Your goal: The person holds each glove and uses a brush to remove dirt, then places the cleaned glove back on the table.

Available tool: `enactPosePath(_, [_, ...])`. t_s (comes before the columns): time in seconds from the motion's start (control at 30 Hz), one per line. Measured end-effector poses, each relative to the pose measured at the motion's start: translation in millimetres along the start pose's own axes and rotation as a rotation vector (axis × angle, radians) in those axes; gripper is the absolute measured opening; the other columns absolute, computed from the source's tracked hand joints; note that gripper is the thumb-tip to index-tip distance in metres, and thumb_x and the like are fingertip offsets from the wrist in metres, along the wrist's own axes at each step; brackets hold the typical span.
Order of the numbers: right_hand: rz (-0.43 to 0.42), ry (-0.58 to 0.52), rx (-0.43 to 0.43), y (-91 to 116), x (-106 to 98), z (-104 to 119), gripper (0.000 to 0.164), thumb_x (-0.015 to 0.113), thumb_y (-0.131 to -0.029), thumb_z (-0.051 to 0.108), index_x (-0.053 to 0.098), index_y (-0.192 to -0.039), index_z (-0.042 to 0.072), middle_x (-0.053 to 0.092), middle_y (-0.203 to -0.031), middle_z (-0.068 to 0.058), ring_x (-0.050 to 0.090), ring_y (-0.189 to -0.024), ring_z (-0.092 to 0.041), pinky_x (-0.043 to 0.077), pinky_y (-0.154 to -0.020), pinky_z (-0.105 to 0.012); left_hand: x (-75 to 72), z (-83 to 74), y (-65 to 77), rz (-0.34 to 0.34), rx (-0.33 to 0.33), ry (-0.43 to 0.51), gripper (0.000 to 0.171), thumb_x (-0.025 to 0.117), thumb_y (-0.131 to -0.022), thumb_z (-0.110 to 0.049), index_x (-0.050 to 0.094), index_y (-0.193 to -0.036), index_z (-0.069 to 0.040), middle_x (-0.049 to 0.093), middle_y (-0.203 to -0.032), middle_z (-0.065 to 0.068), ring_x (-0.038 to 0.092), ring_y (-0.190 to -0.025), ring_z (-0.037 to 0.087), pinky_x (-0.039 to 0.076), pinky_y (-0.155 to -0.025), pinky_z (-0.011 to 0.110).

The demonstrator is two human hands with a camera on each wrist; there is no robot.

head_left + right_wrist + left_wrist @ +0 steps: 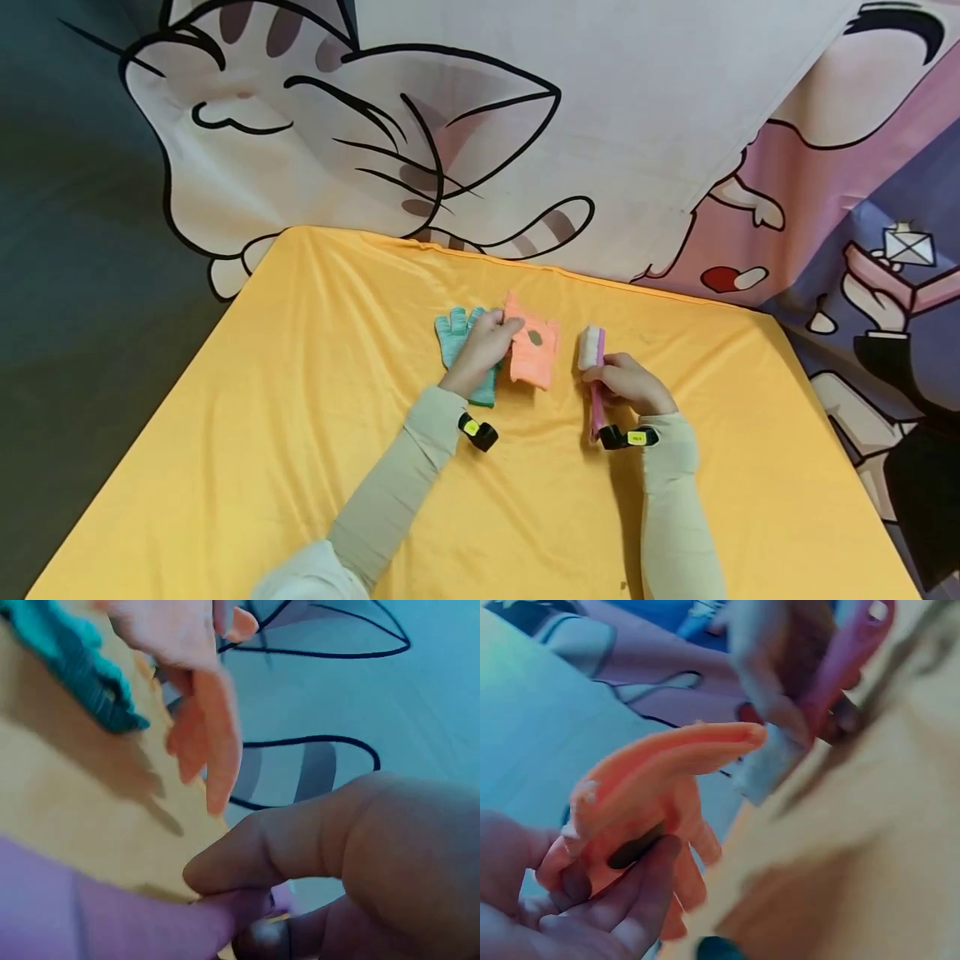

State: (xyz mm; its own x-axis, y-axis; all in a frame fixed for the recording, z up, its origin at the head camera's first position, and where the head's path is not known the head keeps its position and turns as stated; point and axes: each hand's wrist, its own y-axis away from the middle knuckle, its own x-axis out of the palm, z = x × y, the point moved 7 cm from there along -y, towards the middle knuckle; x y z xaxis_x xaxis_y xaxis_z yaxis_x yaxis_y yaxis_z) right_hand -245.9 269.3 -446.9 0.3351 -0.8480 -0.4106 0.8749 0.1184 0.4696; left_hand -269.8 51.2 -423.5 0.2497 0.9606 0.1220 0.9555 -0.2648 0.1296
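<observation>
My left hand (486, 343) pinches an orange knit glove (534, 358) by its edge, raised over the yellow cloth. A dark oval patch (535, 337) shows on the glove, and in the left wrist view its cuff (667, 754) gapes toward the brush. Fingers of this glove (221, 742) dangle in the right wrist view. My right hand (633, 385) grips a pink-handled brush (597, 404), its white bristles (589, 348) pointing away from me. Partly hidden beneath my left hand, a teal glove (453, 333) lies flat on the cloth.
The yellow cloth (300, 400) covers the table and runs to its far edge. Behind that edge hangs a backdrop (645, 125) with a cartoon cat and other figures. Dark floor (90, 333) lies off to the left.
</observation>
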Motion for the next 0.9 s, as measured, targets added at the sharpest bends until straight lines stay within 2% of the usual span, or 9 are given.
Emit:
enactPosePath(0.07, [-0.036, -0.108, -0.074, 4, -3, 11, 0.016, 0.055, -0.085, 0.009, 0.048, -0.092, -0.004, 0.055, -0.073, -0.011, 0.059, -0.062, -0.019, 0.049, -0.055, -0.029, -3.8, -12.6, 2.9, -0.009, 0.045, 0.095, 0.022, 0.046, -0.097, -0.026, 0.047, -0.084, -0.008, 0.039, -0.062, 0.001, 0.035, -0.052, 0.015, 0.034, -0.053, 0.032])
enactPosePath(0.17, [-0.160, -0.254, -0.249, 13, -11, 35, 0.012, 0.055, -0.085, 0.004, 0.044, -0.087, -0.001, 0.057, -0.091, -0.022, 0.065, -0.074, -0.027, 0.055, -0.059, -0.035, -8.7, -32.0, 7.4, -0.031, 0.110, 0.241, 0.018, 0.050, -0.095, -0.022, 0.048, -0.095, -0.005, 0.050, -0.073, 0.005, 0.048, -0.060, 0.015, 0.043, -0.056, 0.028])
enactPosePath(0.23, [-0.281, -0.310, -0.368, 25, -15, 54, 0.016, 0.057, -0.083, 0.000, 0.041, -0.081, 0.001, 0.055, -0.087, -0.020, 0.063, -0.065, -0.023, 0.053, -0.050, -0.032, -10.6, -44.8, 11.4, -0.032, 0.154, 0.342, 0.019, 0.055, -0.092, -0.015, 0.047, -0.104, -0.003, 0.056, -0.085, 0.009, 0.056, -0.070, 0.017, 0.049, -0.061, 0.030])
enactPosePath(0.3, [-0.372, -0.341, -0.485, 42, -14, 74, 0.019, 0.057, -0.080, -0.003, 0.039, -0.077, 0.004, 0.053, -0.079, -0.014, 0.056, -0.054, -0.016, 0.047, -0.043, -0.026, -11.2, -57.1, 16.0, -0.022, 0.197, 0.437, 0.031, 0.060, -0.087, -0.007, 0.046, -0.115, -0.002, 0.058, -0.104, 0.014, 0.061, -0.090, 0.020, 0.053, -0.074, 0.034])
enactPosePath(0.43, [-0.475, -0.299, -0.681, 79, 0, 111, 0.021, 0.056, -0.078, -0.008, 0.037, -0.079, -0.001, 0.044, -0.073, -0.008, 0.043, -0.045, -0.009, 0.033, -0.036, -0.020, -10.8, -76.6, 28.1, 0.008, 0.258, 0.522, 0.049, 0.064, -0.082, 0.002, 0.045, -0.127, 0.002, 0.052, -0.124, 0.019, 0.055, -0.111, 0.027, 0.049, -0.087, 0.040])
enactPosePath(0.57, [-0.474, -0.214, -0.841, 111, 20, 143, 0.024, 0.057, -0.079, -0.009, 0.034, -0.088, -0.009, 0.046, -0.081, -0.011, 0.047, -0.048, -0.007, 0.034, -0.035, -0.018, -11.2, -90.9, 42.1, -0.054, 0.313, 0.401, 0.037, 0.066, -0.082, -0.003, 0.055, -0.117, 0.003, 0.061, -0.111, 0.020, 0.062, -0.098, 0.027, 0.052, -0.079, 0.039])
enactPosePath(0.73, [-0.438, -0.294, -1.027, 131, 36, 156, 0.023, 0.046, -0.094, 0.006, 0.032, -0.098, -0.012, 0.043, -0.073, -0.011, 0.039, -0.043, -0.011, 0.030, -0.033, -0.022, -7.1, -110.1, 62.0, -0.174, 0.443, 0.206, 0.025, 0.068, -0.082, -0.008, 0.063, -0.104, 0.003, 0.066, -0.094, 0.018, 0.067, -0.080, 0.023, 0.055, -0.070, 0.038])
enactPosePath(0.8, [-0.454, -0.320, -1.063, 133, 40, 156, 0.023, 0.040, -0.097, 0.010, 0.034, -0.104, -0.011, 0.041, -0.071, -0.011, 0.037, -0.042, -0.014, 0.031, -0.033, -0.023, -2.5, -117.9, 69.6, -0.184, 0.498, 0.162, 0.023, 0.067, -0.083, -0.007, 0.063, -0.102, 0.005, 0.066, -0.092, 0.019, 0.067, -0.079, 0.024, 0.055, -0.069, 0.037])
enactPosePath(0.9, [-0.529, -0.294, -1.049, 137, 43, 156, 0.025, 0.043, -0.096, 0.008, 0.037, -0.113, -0.009, 0.044, -0.075, -0.009, 0.040, -0.041, -0.014, 0.035, -0.034, -0.022, 5.4, -132.4, 84.5, -0.188, 0.561, 0.097, 0.019, 0.065, -0.084, -0.005, 0.064, -0.098, 0.008, 0.066, -0.086, 0.021, 0.066, -0.074, 0.026, 0.055, -0.066, 0.036])
